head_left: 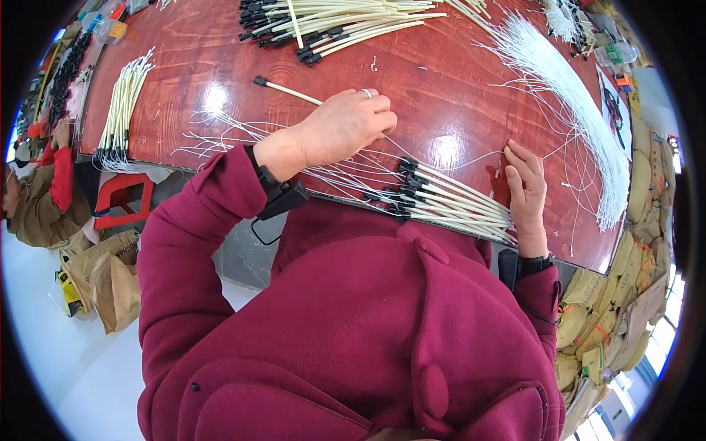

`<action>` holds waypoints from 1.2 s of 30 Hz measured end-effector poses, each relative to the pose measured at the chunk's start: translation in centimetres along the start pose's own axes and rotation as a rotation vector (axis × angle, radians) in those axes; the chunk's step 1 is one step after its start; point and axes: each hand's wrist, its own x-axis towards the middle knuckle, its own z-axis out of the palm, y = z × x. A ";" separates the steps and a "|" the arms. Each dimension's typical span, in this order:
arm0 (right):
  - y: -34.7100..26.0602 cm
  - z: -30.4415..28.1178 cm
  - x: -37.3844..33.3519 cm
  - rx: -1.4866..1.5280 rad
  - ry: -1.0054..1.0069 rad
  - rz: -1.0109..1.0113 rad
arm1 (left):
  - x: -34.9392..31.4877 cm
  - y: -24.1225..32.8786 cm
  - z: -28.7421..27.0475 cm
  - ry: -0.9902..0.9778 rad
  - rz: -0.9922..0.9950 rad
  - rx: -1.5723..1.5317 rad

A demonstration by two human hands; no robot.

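My left hand (344, 128), a ring on one finger, is closed around a cream stick (294, 92). A black cap on the stick points up and left; its other end is hidden in my hand. A thin white cord (460, 165) curves from beneath this hand across the tabletop to my right hand (526, 189). There it meets the tips of the two upper fingers, which lie close together, while the thumb sits apart. Between my hands, at the table's near edge, lies a bundle of black-capped cream sticks (456, 202), with white cords (342, 176) trailing left.
The red-brown table (243, 59) carries a big pile of cream sticks (360, 18) at the far side. A thick hank of white cord (573, 95) lies right, another stick bundle (126, 99) left. A person in red sleeves (62, 176) sits at the left. Stacked sacks (610, 283) stand right.
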 end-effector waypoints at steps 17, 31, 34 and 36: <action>-1.5 -0.3 -0.2 -0.191 -0.066 -0.036 | -1.7 -1.5 -1.8 0.206 -0.215 0.084; -1.6 -0.1 0.4 -0.138 -0.115 -0.043 | 5.3 -0.2 1.3 -0.071 -0.138 0.235; -2.4 0.5 1.7 -0.189 -0.185 -0.089 | 12.2 2.9 5.1 -0.145 -0.111 0.181; -3.2 1.3 2.0 -0.249 -0.224 -0.122 | 13.3 4.6 6.1 -0.066 -0.071 0.164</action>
